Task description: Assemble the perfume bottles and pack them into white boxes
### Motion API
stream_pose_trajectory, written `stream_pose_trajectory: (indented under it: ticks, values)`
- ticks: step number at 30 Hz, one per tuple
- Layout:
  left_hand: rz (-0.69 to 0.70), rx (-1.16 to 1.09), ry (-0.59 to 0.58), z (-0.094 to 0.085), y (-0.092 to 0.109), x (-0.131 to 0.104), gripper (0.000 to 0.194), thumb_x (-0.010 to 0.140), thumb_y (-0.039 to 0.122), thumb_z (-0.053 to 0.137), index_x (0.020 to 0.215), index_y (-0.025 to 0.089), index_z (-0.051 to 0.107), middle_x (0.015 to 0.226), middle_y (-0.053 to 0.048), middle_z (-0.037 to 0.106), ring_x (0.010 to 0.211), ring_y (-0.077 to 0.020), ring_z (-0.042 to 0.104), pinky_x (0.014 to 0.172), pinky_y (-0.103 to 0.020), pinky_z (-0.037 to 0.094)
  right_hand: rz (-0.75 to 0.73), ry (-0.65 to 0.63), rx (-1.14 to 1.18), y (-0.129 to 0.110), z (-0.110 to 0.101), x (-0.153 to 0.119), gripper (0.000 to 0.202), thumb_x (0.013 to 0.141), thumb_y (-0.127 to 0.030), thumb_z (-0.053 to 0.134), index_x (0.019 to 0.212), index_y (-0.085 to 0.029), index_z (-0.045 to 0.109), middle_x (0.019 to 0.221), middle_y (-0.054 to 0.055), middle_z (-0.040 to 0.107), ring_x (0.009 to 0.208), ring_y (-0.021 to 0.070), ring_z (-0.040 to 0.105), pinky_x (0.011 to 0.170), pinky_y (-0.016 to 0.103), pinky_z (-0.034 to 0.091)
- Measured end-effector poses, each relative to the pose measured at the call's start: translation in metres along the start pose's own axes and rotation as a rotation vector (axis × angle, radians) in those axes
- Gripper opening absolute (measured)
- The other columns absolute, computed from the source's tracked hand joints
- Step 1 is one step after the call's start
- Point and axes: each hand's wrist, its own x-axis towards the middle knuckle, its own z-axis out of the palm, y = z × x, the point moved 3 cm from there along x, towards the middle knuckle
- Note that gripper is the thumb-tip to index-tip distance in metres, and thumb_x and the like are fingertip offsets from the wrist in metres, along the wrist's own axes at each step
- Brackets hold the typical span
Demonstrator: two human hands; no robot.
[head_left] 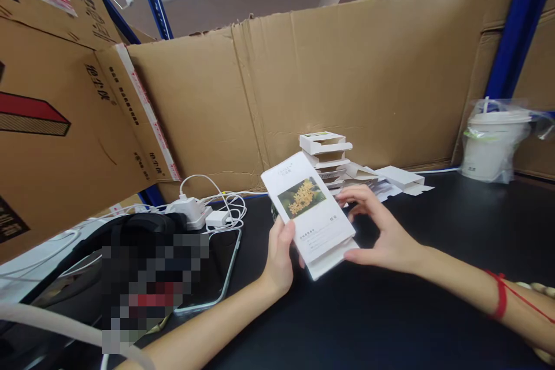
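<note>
A white flat carton [309, 212] with a picture of yellow flowers on its face is held above the black table [433, 300]. My left hand [280, 254] grips its lower left edge with thumb on the front. My right hand [381, 231] holds its right side, fingers curled behind and beside it. Just beyond the carton stands a stack of small white folded boxes [326, 153], with more flat white pieces [401, 179] spread to its right.
A cardboard wall [347, 81] lines the table's back. At the left lie a white charger and cables [203, 208], a tablet [217, 272] and large cardboard boxes [56, 127]. A white lidded cup in a plastic bag [492, 141] stands at the right.
</note>
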Motion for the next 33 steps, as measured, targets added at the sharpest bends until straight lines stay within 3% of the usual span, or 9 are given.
stream_pose_trajectory:
  ticks: [3,6,10,15,20,24,29,33]
  values:
    - [-0.007,-0.041,0.023,0.003,0.003,0.002,0.06,0.066,0.065,0.048,0.098,0.014,0.046,0.06,0.003,0.052,0.037,-0.0089,0.043,0.029,-0.021,0.032,0.219,-0.161,0.204,0.008,0.01,-0.005,0.065,0.07,-0.029,0.068,0.126,-0.023,0.034,0.113,0.012,0.052,0.089,0.0171,0.06,0.056,0.021,0.052]
    - [-0.048,-0.042,0.061,0.003,0.001,0.004,0.062,0.064,0.069,0.045,0.091,0.014,0.045,0.056,0.003,0.049,0.036,-0.0092,0.042,0.028,-0.02,0.031,0.324,-0.23,0.285,0.011,0.014,-0.007,0.07,0.072,-0.025,0.065,0.133,-0.021,0.029,0.1,0.01,0.061,0.076,0.0151,0.063,0.045,0.017,0.049]
    - [-0.055,0.025,0.07,0.002,-0.001,0.005,0.064,0.064,0.07,0.049,0.095,0.013,0.045,0.061,0.002,0.052,0.034,-0.0059,0.038,0.028,-0.019,0.03,0.318,-0.208,0.239,0.01,0.013,-0.007,0.065,0.076,-0.025,0.061,0.134,-0.019,0.032,0.087,0.007,0.065,0.067,0.0137,0.063,0.042,0.016,0.047]
    - [-0.019,0.088,0.037,0.003,0.003,0.004,0.067,0.064,0.071,0.052,0.1,0.016,0.038,0.075,-0.003,0.06,0.033,-0.0068,0.047,0.025,-0.016,0.029,0.295,-0.14,0.193,0.005,0.011,-0.006,0.051,0.079,-0.025,0.058,0.126,-0.018,0.039,0.078,0.004,0.062,0.059,0.0116,0.062,0.04,0.016,0.045]
    - [0.013,0.112,0.013,0.004,0.006,0.001,0.065,0.065,0.072,0.05,0.094,0.015,0.04,0.056,0.003,0.054,0.03,-0.0079,0.046,0.025,-0.014,0.028,0.329,-0.06,0.229,0.005,0.01,-0.005,0.038,0.077,-0.027,0.06,0.11,-0.018,0.042,0.072,0.002,0.061,0.053,0.0111,0.06,0.04,0.018,0.045]
    - [0.012,0.12,0.027,0.003,0.005,0.002,0.065,0.066,0.072,0.048,0.096,0.015,0.04,0.045,0.007,0.047,0.028,-0.0084,0.044,0.025,-0.014,0.027,0.416,-0.09,0.366,0.009,0.013,-0.006,0.032,0.078,-0.031,0.06,0.094,-0.02,0.035,0.075,0.001,0.057,0.051,0.0092,0.058,0.036,0.015,0.042]
    - [-0.019,0.124,-0.007,0.004,0.004,0.005,0.071,0.065,0.074,0.047,0.098,0.011,0.041,0.041,0.005,0.047,0.027,-0.0104,0.043,0.024,-0.016,0.025,0.579,-0.128,0.535,0.016,0.019,-0.009,0.037,0.075,-0.037,0.062,0.08,-0.019,0.03,0.078,-0.002,0.047,0.053,0.0066,0.056,0.033,0.012,0.042]
    - [-0.072,0.156,-0.063,0.005,0.003,0.006,0.07,0.062,0.076,0.046,0.085,0.01,0.047,0.036,0.002,0.046,0.026,-0.0109,0.041,0.025,-0.017,0.024,0.627,-0.125,0.604,0.017,0.021,-0.01,0.039,0.073,-0.038,0.065,0.079,-0.019,0.031,0.079,-0.002,0.043,0.061,0.0076,0.058,0.036,0.012,0.046]
